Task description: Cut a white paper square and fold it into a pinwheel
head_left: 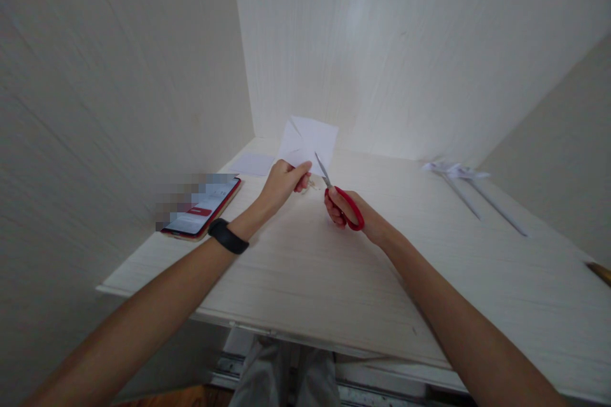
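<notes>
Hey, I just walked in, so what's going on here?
A person's left hand appears to pinch the lower edge of a white paper sheet. The right hand holds metal scissors with red handles, the tip pointing up by the sheet. A red-edged smartphone lies left, and folded white paper with two slim rods lies right.

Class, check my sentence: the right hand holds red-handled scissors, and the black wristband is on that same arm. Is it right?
Not quite: the head view shows the black wristband on the left wrist. The right hand holds the red-handled scissors.
</notes>
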Motion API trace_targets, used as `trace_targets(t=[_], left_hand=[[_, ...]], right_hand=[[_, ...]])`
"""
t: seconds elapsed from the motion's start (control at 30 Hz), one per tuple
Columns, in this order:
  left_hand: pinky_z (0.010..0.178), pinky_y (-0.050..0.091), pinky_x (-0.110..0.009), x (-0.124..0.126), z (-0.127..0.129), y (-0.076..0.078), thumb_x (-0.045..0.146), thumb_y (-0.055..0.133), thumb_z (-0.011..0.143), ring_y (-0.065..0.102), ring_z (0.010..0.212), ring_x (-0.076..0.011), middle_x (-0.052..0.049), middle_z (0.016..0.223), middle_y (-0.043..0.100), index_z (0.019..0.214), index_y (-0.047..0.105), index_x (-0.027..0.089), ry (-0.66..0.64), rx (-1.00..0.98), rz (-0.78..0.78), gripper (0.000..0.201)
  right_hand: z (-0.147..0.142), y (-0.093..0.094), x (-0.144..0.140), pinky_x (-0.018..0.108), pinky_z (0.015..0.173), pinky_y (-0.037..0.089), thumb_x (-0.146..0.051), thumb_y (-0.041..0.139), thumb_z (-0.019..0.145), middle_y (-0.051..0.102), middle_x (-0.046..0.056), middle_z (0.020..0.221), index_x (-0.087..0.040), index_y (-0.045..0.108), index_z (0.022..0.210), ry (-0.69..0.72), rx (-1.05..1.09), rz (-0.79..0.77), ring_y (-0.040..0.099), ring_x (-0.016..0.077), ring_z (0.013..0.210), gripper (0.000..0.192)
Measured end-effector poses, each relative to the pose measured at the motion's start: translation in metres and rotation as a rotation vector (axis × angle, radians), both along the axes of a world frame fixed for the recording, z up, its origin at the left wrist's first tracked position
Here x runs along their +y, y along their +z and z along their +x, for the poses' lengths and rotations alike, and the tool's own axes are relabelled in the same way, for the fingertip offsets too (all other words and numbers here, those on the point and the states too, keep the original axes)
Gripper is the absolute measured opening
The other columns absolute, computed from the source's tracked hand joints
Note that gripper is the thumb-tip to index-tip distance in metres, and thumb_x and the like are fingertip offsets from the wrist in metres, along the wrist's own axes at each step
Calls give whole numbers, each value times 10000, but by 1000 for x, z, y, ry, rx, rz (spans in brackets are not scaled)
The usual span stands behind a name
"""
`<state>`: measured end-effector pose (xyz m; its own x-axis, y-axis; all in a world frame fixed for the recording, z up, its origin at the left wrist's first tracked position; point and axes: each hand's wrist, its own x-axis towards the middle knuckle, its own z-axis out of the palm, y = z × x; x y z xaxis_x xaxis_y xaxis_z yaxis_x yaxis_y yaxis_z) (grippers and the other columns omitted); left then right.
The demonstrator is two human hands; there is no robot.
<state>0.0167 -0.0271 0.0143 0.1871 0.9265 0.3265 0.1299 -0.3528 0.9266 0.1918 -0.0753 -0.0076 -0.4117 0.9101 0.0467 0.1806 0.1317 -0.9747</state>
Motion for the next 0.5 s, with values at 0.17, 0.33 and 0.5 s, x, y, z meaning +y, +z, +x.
trace_targets(t=[0.17,0.33,0.5], left_hand=[[462,293,-248,1,0,-2,335,549,830,373,397,-83,26,389,438,414,456,193,-37,-5,-3,449],[460,295,-245,-1,2,-4,355,550,829,385,402,-84,25,397,449,426,473,189,-69,1,-19,443],[458,300,-237,-3,3,-2,327,541,842,387,403,-81,29,392,439,430,468,187,-71,-4,-30,442]], right_hand=[[0,4,-1,268,477,303,-731,463,840,407,-51,528,-222,414,631,-1,9,-5,366,97,464,553],[0,2,1,265,513,314,-739,455,835,387,-51,556,-219,390,616,25,36,-16,372,98,501,568],[0,-1,2,268,514,309,-761,461,814,376,-51,579,-223,381,625,32,55,-42,364,98,504,575]])
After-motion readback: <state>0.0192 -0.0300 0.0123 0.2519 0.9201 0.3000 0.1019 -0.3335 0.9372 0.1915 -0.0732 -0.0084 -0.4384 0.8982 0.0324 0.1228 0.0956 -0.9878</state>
